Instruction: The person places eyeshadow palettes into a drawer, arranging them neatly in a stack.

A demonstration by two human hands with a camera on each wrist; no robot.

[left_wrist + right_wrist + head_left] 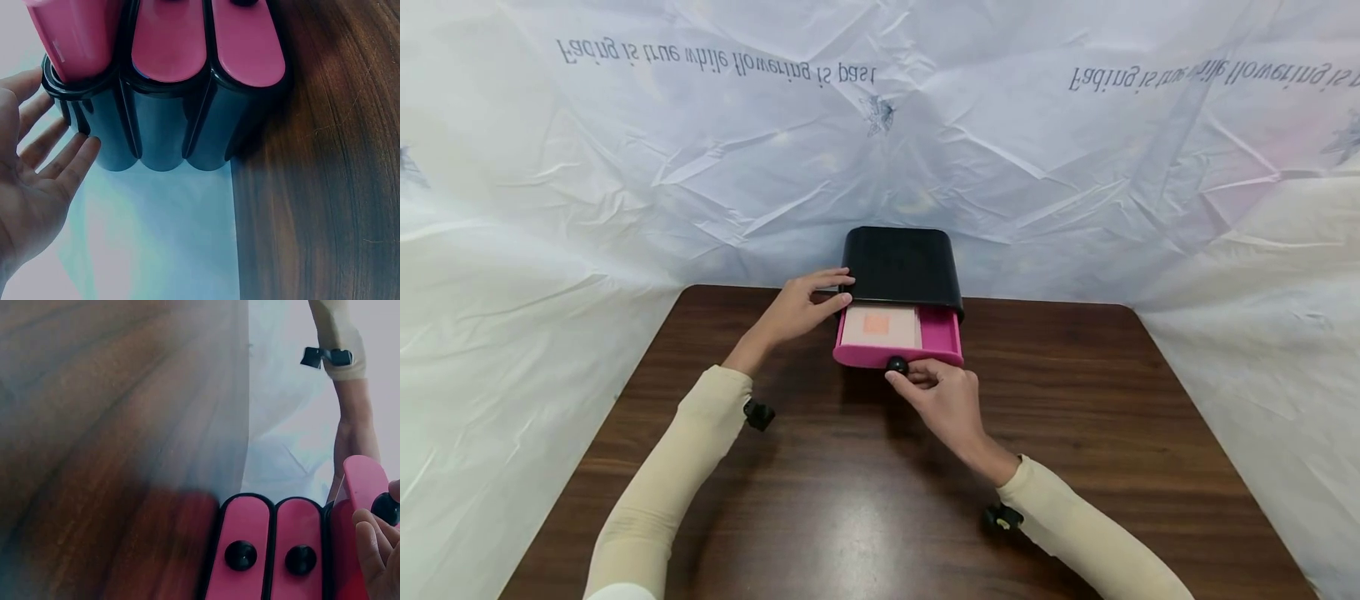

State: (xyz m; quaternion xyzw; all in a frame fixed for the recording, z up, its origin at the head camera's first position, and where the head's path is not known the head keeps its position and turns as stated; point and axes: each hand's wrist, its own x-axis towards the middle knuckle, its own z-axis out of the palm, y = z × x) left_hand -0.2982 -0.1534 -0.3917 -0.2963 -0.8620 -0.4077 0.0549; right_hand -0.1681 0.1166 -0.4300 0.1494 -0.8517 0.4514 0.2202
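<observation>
Black drawer cabinet (902,267) stands at 12 o'clock on the brown surface (850,500), against the white sheet backdrop (625,167). Its top pink drawer (942,333) is partly drawn out, a pale pad (880,325) lying inside. Right hand (943,400), at 6 o'clock of the drawer, has its fingers (375,544) pinched on the black knob (897,364). Left hand (801,304) lies at 9 o'clock of the cabinet, fingers (69,159) straight and relaxed against its black side, gripping nothing. Assessment: the drawer should travel straight along its track, with the left hand bracing the cabinet so it does not slide. Both forearms reach forward, sleeved, wrists low over the surface
</observation>
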